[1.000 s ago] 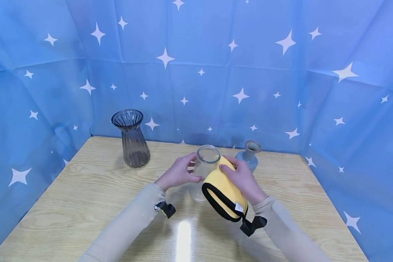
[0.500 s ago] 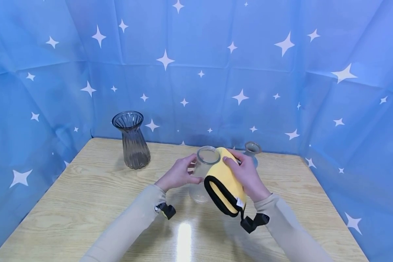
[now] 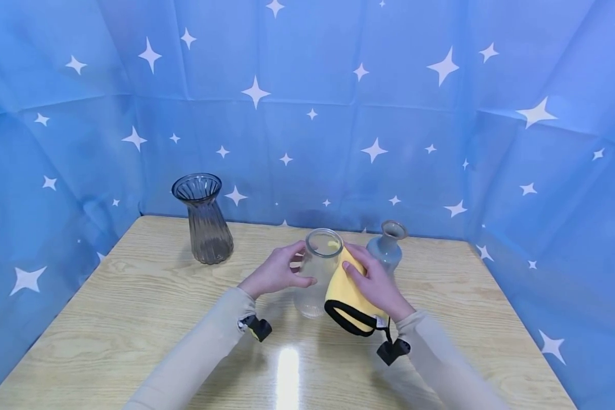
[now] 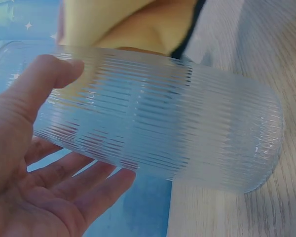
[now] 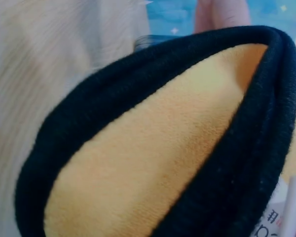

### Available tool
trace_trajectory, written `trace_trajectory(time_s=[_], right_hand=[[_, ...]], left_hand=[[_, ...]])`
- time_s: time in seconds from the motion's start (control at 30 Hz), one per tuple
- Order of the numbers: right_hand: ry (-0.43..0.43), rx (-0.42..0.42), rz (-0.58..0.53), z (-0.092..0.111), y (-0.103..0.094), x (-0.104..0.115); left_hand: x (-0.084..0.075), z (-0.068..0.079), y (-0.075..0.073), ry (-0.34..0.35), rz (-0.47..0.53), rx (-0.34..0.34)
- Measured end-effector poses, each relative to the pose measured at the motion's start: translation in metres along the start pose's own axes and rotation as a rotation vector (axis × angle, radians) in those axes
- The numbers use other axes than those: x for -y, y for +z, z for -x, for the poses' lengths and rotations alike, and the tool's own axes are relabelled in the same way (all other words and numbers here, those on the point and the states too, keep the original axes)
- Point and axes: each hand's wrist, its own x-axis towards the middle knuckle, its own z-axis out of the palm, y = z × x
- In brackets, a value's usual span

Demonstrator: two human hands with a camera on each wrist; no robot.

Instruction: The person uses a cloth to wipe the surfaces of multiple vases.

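Observation:
A clear ribbed glass vase [image 3: 310, 299] stands upright near the middle of the table. My left hand [image 3: 275, 273] holds it from the left, thumb on the near side and fingers around behind; in the left wrist view the vase [image 4: 227, 128] lies across that hand's grasp. My right hand [image 3: 376, 282] grips a yellow cloth [image 3: 344, 287] with black edging, bunched against the vase's right side near the rim. The cloth's folded, hanging lower end [image 5: 138, 158] fills the right wrist view and hides most of that hand. A white label [image 5: 271, 217] shows on it.
A dark smoky fluted vase [image 3: 210, 233] stands at the back left of the wooden table [image 3: 133, 319]. Just behind my right hand is a small blue-grey glass vase [image 3: 386, 250] with a narrow neck. Blue star-printed curtains [image 3: 307, 142] enclose the table's back and sides.
My right hand lifted slightly up and right with the cloth, then came back down and left along the vase's side. My left hand and the glass vase stay in place.

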Motion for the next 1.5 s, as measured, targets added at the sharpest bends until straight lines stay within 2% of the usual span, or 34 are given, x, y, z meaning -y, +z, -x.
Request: trace_trajectory(time_s=[0.23,0.43,0.73,1.0,1.17,1.27,1.43,1.5], right_hand=[[0.054,0.090,-0.006,0.006,0.014,-0.023],[0.140,0.158,0.019,0.011,0.028,-0.042],[0.175,0.208,0.257,0.014,0.044,-0.050],[0.084,0.235,0.399,0.018,0.049,-0.050],[0.158,0.228,0.320,0.021,0.048,-0.053],[0.201,0.224,0.248,0.024,0.044,-0.052],[0.172,0.208,0.209,0.027,0.031,-0.043],[0.168,0.191,0.211,0.027,0.027,-0.039]], left_hand=[[0.002,0.000,-0.002,-0.009,0.021,0.012],[0.004,0.000,-0.004,-0.013,0.052,0.029],[0.004,0.001,-0.005,-0.018,0.064,0.039],[0.011,0.000,-0.003,-0.035,0.101,0.068],[0.014,0.006,-0.001,-0.033,0.103,0.077],[0.015,0.013,0.004,-0.054,0.051,0.017],[0.005,0.024,0.021,-0.089,-0.041,-0.188],[-0.003,0.026,0.029,-0.089,-0.052,-0.238]])
